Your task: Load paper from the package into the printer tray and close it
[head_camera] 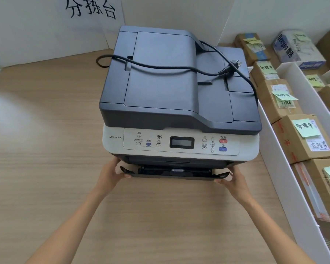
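Observation:
A grey and white printer [179, 96] stands on the wooden table, its black power cord [160, 66] draped loose over the lid. At its base the dark paper tray [174, 173] sticks out a short way toward me. My left hand [111, 173] grips the tray's left front corner. My right hand [231, 179] grips its right front corner. The tray's inside is mostly hidden under the printer body. No paper package shows in this view.
A white divider wall [280, 168] runs along the printer's right side. Behind it sit several cardboard boxes [301, 138] with green sticky notes. White panels with black characters [90, 8] close off the back. Bare wooden tabletop [46, 149] spreads to the left and front.

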